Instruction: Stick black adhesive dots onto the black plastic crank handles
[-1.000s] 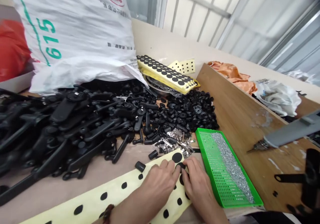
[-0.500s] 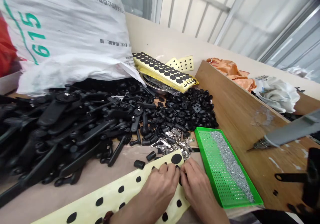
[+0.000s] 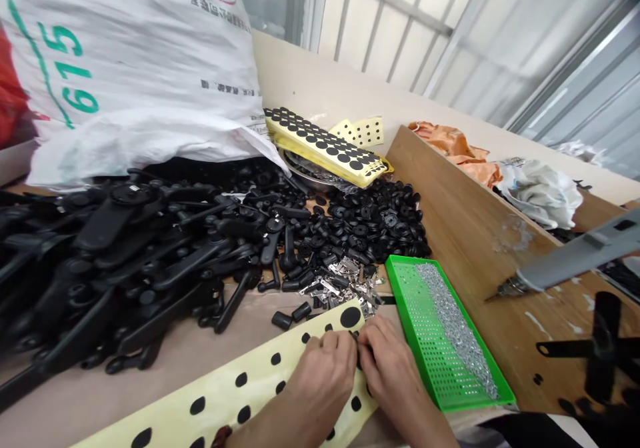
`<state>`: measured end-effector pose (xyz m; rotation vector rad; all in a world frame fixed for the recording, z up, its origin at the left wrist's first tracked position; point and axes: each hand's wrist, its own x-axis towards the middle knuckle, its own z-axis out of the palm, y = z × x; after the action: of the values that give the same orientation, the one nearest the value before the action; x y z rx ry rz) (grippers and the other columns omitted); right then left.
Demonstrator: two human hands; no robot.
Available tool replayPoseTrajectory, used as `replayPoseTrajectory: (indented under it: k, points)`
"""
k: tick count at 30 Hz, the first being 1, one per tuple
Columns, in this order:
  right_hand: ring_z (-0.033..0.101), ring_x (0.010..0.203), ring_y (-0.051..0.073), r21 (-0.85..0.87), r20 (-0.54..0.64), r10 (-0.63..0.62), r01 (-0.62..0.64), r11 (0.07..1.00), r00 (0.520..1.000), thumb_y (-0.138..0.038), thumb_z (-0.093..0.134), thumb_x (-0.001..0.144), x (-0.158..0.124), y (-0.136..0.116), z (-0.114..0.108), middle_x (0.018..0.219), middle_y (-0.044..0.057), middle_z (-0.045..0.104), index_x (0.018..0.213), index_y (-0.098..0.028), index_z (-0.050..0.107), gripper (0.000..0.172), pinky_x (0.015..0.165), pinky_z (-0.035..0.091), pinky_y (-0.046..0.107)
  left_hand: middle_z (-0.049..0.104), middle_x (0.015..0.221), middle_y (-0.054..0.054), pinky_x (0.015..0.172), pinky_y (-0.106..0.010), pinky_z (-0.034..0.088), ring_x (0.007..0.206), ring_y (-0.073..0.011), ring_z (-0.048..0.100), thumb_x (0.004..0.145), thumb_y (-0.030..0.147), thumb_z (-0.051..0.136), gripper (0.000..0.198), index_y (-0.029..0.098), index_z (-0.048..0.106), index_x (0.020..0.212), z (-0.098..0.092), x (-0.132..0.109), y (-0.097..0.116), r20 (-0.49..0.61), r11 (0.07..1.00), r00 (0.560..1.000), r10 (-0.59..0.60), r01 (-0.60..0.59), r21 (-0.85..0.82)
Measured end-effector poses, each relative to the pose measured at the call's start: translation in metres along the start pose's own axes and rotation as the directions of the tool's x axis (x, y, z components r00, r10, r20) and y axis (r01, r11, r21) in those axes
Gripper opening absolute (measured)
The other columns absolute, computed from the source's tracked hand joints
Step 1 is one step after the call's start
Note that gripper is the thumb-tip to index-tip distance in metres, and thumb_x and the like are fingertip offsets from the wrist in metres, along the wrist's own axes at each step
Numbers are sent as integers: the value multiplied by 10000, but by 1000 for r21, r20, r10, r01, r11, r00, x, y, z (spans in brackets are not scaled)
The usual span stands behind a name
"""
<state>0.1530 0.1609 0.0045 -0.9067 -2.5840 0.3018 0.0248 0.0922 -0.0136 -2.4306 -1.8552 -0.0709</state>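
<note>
My left hand (image 3: 323,375) and my right hand (image 3: 393,368) meet at the edge of a pale yellow backing sheet (image 3: 220,388) dotted with black rubber pads. Their fingertips close on a small black pad (image 3: 356,339), which is mostly hidden by my fingers. Just above them lies a larger black pad (image 3: 351,317) on the sheet. Two short black cylinders (image 3: 281,321) sit near my left hand, off the sheet. A heap of small metal clips (image 3: 340,288) lies just beyond my hands.
A green perforated tray (image 3: 415,315) holding silver parts stands right of my hands. Black plastic handles (image 3: 125,255) and round black parts (image 3: 375,228) are heaped behind. A large white sack (image 3: 125,55) looms at the back left. A grey tool (image 3: 575,255) lies over a wooden board (image 3: 465,235).
My hands stay together at the sheet's edge, with the fingers still closed around the small pad. The whole view has shifted slightly as my head turned a little to the right.
</note>
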Motion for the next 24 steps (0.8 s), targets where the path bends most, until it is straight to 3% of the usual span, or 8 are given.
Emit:
replayPoseTrajectory:
  k: [4,7,11,14,17,20,24]
  points:
    - [524,741,182,94,7,4,-5,996,1000,-35,400,805,1,0,-2,758,27,529,731,-204,456,192,652,445,293,585,870,-83,564,-310,448,744,-225,555,783,83,486,287,117,566,1057,-9,-2,-10,2,997,999,38,-38,-61]
    - [540,757,187,132,56,13,-21,991,998,-28,426,778,1,0,-6,756,24,554,732,-208,461,189,644,450,287,595,873,-29,616,-276,455,763,-189,556,758,48,510,298,185,572,1016,-22,-11,-34,2,989,998,70,-69,-130]
    - [570,745,187,125,76,17,-27,992,997,-20,421,759,-1,-1,-13,743,21,579,743,-217,472,204,650,471,281,595,1000,-60,729,-337,464,872,-215,543,829,29,452,359,197,544,1132,-37,-24,-72,-28,985,992,-126,121,-126]
    - [597,697,178,134,39,-38,32,990,999,-25,442,723,-4,2,-15,717,4,602,734,-233,485,213,609,485,254,599,1010,-78,731,-344,468,890,-229,546,786,-31,438,465,188,521,1187,-33,-26,-87,-3,983,987,-162,161,-86]
    - [622,662,166,158,-21,-75,78,984,997,-17,461,681,-6,7,-14,697,-15,625,716,-244,492,232,580,497,228,600,938,-70,658,-292,470,859,-220,571,776,-55,433,442,189,550,1126,-19,-20,-92,-8,976,985,-175,172,-132]
    - [652,727,167,252,-82,-39,58,966,996,-13,470,689,-5,7,-11,772,-1,673,724,-241,510,234,641,521,233,599,868,-48,632,-272,476,803,-204,592,820,10,452,288,194,590,994,-12,-13,-96,-56,968,979,-194,182,-176]
    - [668,820,191,506,-144,59,22,862,988,-53,496,715,-1,1,3,883,54,697,697,-220,543,175,708,531,263,615,851,-38,668,-255,502,774,-171,615,869,95,402,245,193,602,968,-23,-5,-109,-141,945,967,-212,166,-281]
